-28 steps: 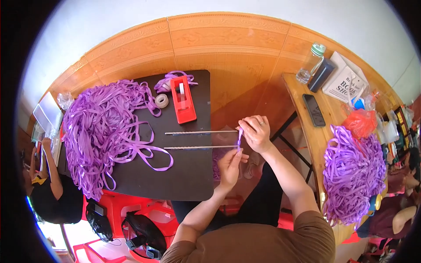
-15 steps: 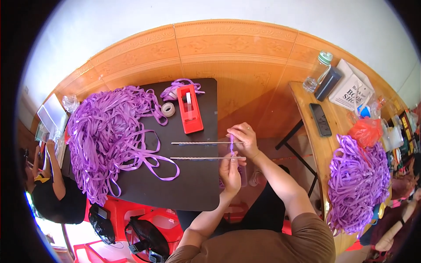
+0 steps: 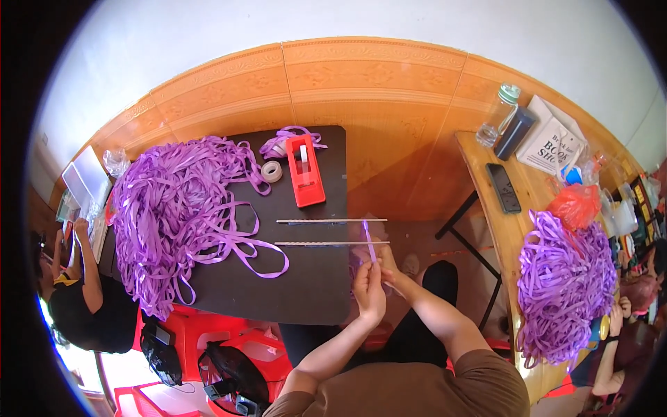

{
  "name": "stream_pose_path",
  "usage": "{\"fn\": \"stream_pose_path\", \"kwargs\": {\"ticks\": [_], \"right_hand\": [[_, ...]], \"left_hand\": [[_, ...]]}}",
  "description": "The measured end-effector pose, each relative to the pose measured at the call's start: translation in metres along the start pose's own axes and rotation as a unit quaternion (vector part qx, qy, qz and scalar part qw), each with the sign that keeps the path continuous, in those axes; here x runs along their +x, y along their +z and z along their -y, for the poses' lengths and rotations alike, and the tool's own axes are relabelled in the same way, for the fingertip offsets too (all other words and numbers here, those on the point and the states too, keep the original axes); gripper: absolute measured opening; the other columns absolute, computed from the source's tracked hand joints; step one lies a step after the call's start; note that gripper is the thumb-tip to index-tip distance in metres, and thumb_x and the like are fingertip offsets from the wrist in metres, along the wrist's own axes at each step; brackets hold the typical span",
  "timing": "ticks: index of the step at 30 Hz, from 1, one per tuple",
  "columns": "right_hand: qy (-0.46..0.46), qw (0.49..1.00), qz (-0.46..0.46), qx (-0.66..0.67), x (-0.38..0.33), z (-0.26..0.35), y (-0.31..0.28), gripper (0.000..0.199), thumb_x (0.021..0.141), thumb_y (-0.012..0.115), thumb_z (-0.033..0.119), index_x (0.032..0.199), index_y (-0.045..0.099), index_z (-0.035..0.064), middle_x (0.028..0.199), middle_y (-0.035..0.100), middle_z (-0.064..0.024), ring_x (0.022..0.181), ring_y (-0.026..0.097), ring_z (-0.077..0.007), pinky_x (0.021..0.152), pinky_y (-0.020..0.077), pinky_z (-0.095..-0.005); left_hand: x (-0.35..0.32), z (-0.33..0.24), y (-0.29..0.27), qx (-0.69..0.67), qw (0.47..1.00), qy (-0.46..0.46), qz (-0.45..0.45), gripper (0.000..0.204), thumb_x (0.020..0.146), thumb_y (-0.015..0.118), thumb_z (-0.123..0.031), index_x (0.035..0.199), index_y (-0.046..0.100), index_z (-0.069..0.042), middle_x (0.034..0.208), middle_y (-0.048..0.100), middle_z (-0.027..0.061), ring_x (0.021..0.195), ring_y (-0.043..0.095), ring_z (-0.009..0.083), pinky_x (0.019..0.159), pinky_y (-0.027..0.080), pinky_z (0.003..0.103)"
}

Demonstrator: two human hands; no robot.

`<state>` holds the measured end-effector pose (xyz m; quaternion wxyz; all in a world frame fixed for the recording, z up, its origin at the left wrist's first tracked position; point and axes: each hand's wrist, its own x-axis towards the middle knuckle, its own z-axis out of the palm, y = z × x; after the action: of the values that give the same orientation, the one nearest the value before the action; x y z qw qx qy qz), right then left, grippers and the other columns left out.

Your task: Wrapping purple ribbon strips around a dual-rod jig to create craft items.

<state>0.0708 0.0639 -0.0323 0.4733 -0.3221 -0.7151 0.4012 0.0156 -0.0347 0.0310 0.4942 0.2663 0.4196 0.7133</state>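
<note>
Just past the worktop's (image 3: pixel 278 299) right edge, a purple strip (image 3: pixel 372 253) stands between two rods and a hand.
Narrowly closed, the fingers of the left hand (image 3: pixel 369 290) pinch the strip's lower end, while its length runs up across the lower rod (image 3: pixel 313 244) to the upper rod (image 3: pixel 319 221); both rods lie roughly parallel, jutting over the edge. Close beside, the right hand (image 3: pixel 389 267) reaches near the lower rod, its fingers partly hidden, so whether they grip anything cannot be told. Leftward on the worktop sit a heap of purple ribbon (image 3: pixel 174 201), a red tape dispenser (image 3: pixel 306 182) and a tape roll (image 3: pixel 272 163).
</note>
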Motion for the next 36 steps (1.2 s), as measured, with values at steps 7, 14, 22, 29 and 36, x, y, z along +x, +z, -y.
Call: {"fn": "stream_pose_path", "kwargs": {"ticks": [7, 14, 22, 29, 36], "right_hand": [[0.138, 0.972, 0.147, 0.117, -0.112, -0.005, 0.005, 0.020, 0.072, 0.063, -0.001, 0.091, 0.067, 0.0025, 0.087, 0.063, -0.0135, 0.075, 0.061, -0.0202, 0.068, 0.0467, -0.0301], [0.268, 0.949, 0.105, 0.130, -0.171, 0.004, 0.016, 0.011, 0.081, 0.059, 0.002, 0.082, 0.066, -0.0050, 0.070, 0.062, -0.0005, 0.067, 0.054, -0.0063, 0.061, 0.0433, -0.0248], [0.381, 0.872, 0.117, 0.284, -0.175, 0.042, 0.008, 0.012, 0.082, 0.063, 0.006, 0.084, 0.070, -0.0046, 0.079, 0.069, -0.0087, 0.075, 0.064, -0.0125, 0.071, 0.0492, -0.0232], [0.431, 0.844, 0.135, 0.288, -0.181, 0.061, 0.003, 0.016, 0.082, 0.068, 0.008, 0.094, 0.069, -0.0041, 0.085, 0.069, -0.0082, 0.075, 0.063, -0.0124, 0.072, 0.0495, -0.0235], [0.446, 0.810, 0.201, 0.325, -0.171, 0.089, -0.001, 0.022, 0.087, 0.067, 0.015, 0.101, 0.067, -0.0021, 0.093, 0.067, -0.0062, 0.082, 0.062, -0.0124, 0.079, 0.0499, -0.0243]], "left_hand": [[-0.031, 0.014, -0.052, 0.028, 0.997, -0.075, 0.018, 0.021, 0.100, 0.046, -0.016, 0.106, 0.057, 0.000, 0.086, 0.066, 0.0090, 0.073, 0.063, 0.0123, 0.069, 0.050, 0.024], [-0.025, -0.006, -0.055, 0.022, 0.982, -0.173, 0.067, 0.024, 0.100, 0.045, -0.018, 0.109, 0.056, 0.000, 0.094, 0.066, 0.0142, 0.080, 0.066, 0.0206, 0.074, 0.052, 0.031], [-0.044, 0.007, -0.077, 0.068, 0.978, -0.167, 0.100, 0.022, 0.097, 0.050, -0.012, 0.112, 0.057, 0.002, 0.098, 0.066, 0.0129, 0.082, 0.063, 0.0164, 0.077, 0.051, 0.028], [-0.058, -0.017, -0.094, 0.331, 0.931, -0.030, 0.149, 0.014, 0.091, 0.061, -0.010, 0.102, 0.061, -0.001, 0.079, 0.063, 0.0033, 0.068, 0.056, 0.0067, 0.062, 0.048, 0.023], [-0.062, -0.022, -0.095, 0.139, 0.975, -0.158, 0.078, 0.016, 0.088, 0.064, -0.006, 0.102, 0.064, 0.002, 0.086, 0.062, 0.0030, 0.076, 0.056, 0.0083, 0.072, 0.047, 0.022]]}}
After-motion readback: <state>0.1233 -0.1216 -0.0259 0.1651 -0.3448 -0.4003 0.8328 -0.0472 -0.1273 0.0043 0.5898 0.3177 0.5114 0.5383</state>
